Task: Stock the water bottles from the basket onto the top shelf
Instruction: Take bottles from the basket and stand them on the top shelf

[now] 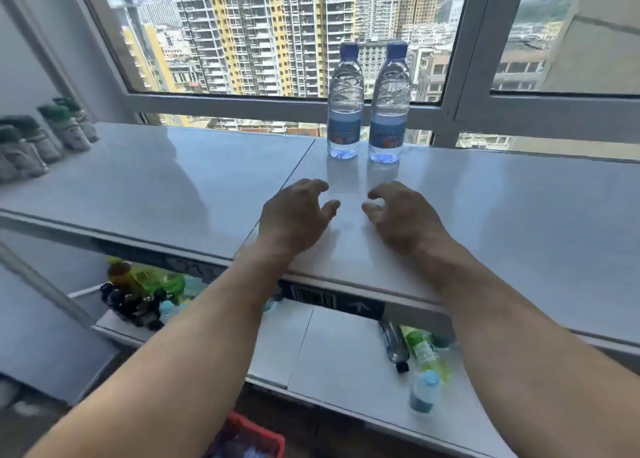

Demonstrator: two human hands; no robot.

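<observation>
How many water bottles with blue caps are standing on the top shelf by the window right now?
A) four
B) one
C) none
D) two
D: two water bottles, left one and right one, stand upright side by side on the top shelf near the window, while both hands, the left hand and the right hand, hover empty in front of them.

A wide window (277,35) with grey metal frames fills the far side, showing tall apartment towers (249,24) in daylight. A pale wall (24,59) stands at left. Soft daylight glances off the smooth white surface below the glass.
</observation>
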